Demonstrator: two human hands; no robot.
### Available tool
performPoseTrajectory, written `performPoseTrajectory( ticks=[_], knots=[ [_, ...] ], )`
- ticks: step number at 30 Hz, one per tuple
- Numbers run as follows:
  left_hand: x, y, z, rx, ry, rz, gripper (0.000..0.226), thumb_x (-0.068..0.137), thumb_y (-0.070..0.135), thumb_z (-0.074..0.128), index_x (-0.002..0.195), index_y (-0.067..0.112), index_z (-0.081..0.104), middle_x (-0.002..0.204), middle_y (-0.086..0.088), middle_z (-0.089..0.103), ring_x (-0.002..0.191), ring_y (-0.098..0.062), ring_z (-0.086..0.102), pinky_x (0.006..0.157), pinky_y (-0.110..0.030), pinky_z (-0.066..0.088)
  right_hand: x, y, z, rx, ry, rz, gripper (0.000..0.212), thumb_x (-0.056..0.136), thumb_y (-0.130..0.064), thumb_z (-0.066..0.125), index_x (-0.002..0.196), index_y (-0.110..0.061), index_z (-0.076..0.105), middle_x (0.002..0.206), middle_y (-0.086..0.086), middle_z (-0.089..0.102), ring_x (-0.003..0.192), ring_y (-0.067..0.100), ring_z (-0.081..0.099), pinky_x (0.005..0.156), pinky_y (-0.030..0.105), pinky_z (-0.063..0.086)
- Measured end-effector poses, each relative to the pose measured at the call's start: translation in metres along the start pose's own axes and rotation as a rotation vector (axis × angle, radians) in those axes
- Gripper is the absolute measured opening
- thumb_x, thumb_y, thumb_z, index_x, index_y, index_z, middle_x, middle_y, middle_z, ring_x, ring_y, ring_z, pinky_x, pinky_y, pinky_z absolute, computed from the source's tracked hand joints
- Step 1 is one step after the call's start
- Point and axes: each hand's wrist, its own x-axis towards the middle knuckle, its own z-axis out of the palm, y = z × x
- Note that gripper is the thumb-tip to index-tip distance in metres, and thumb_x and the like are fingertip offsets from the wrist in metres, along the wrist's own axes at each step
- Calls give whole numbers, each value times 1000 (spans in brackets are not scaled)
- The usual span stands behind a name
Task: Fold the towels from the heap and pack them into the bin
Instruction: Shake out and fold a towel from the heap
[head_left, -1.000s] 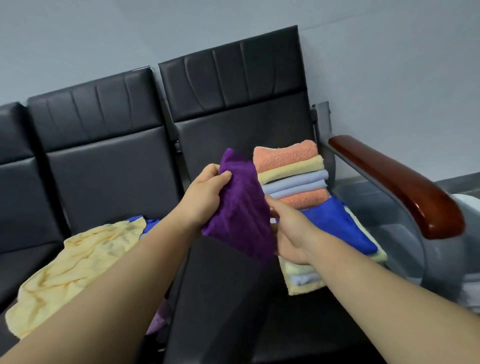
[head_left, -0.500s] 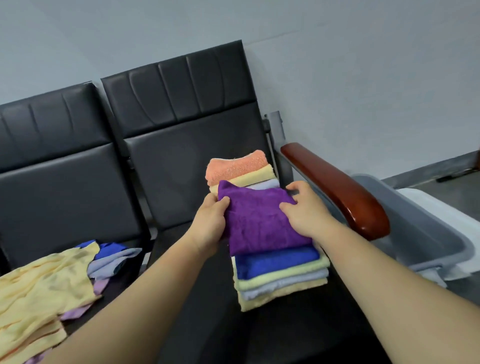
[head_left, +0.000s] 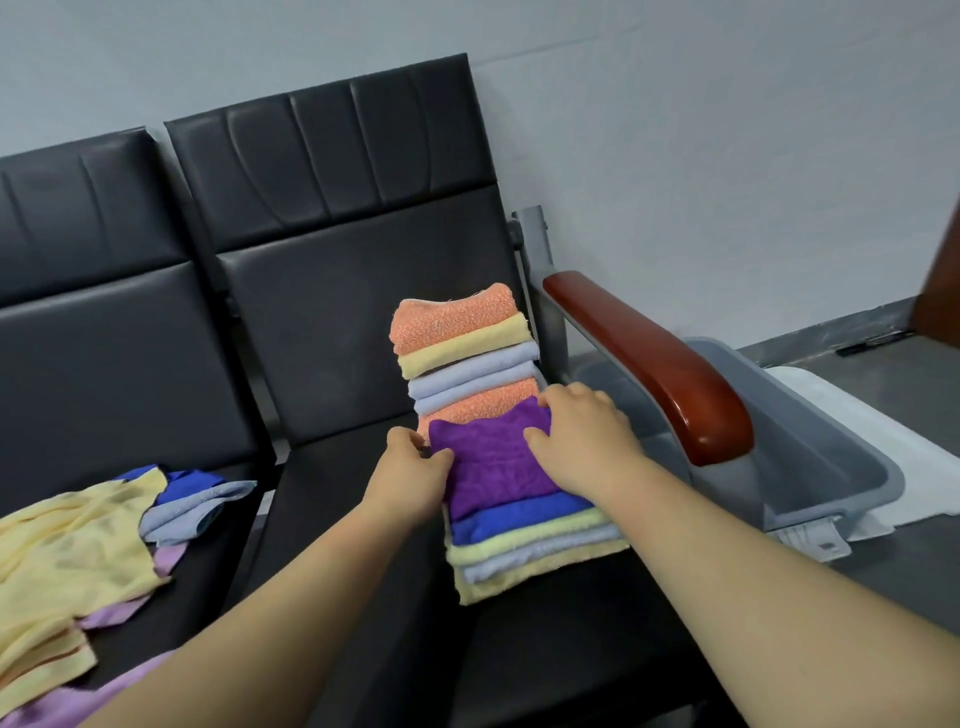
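Bin (head_left: 831, 467): grey, on floor past right seat's (head_left: 519, 649) right edge.
Heap (head_left: 67, 545): unfolded towels, left seat (head_left: 218, 566).
Purple towel (head_left: 493, 462): folded, atop stack (head_left: 519, 551) by right seat's right edge.
Left hand (head_left: 410, 473): pinches its left edge.
Right hand (head_left: 582, 441): grips its far corner, bin-side.

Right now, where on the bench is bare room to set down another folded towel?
Free: right seat, left half, between the seat gap and the far stack and near stack; also its front, nearer than the near stack. Left seat, right strip, between heap and seat gap. Crowded: beside the armrest, both stacks, left hand and right hand on the purple towel.
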Motion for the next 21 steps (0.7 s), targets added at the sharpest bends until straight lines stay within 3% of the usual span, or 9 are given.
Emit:
performPoseTrajectory(
  ticks=[4, 8, 13, 17, 21],
  knots=[
    [-7, -17, -27, 86, -5, 35, 50, 84, 49, 62, 122, 24, 40, 116, -1, 58, 86, -26, 72, 81, -51, 61, -20, -38, 11, -55, -17, -146, 41, 101, -46, 52, 132, -20, 56, 131, 4, 56, 122, 28, 49, 103, 45, 44],
    [-12, -48, -72, 234, 25, 30, 49, 88, 48, 63, 127, 28, 41, 125, 1, 53, 94, -23, 70, 85, -47, 60, -40, -84, 28, -68, -87, -291, 37, 102, -46, 53, 130, -22, 57, 126, 1, 57, 118, 23, 52, 102, 41, 46],
    [-24, -90, -137, 359, 22, -70, 44, 88, 40, 68, 122, 24, 45, 105, 4, 61, 86, -17, 67, 78, -38, 58, -53, -145, 59, -31, -183, -456, 41, 103, -43, 56, 139, -24, 56, 137, 0, 56, 126, 22, 52, 105, 42, 49],
    [-35, -141, -210, 198, 37, -268, 47, 88, 28, 68, 127, 20, 45, 93, -15, 70, 67, -27, 66, 61, -36, 55, -50, -207, 103, -21, -326, -535, 41, 103, -43, 56, 140, -24, 54, 138, 0, 54, 128, 24, 49, 105, 42, 47],
    [-48, -199, -272, 244, 231, -313, 46, 92, 30, 68, 132, 18, 47, 112, -9, 66, 88, -30, 68, 81, -43, 56, -44, -267, 142, 10, -413, -594, 39, 101, -41, 57, 135, -24, 57, 137, 2, 54, 128, 26, 49, 104, 42, 47]
  ],
)
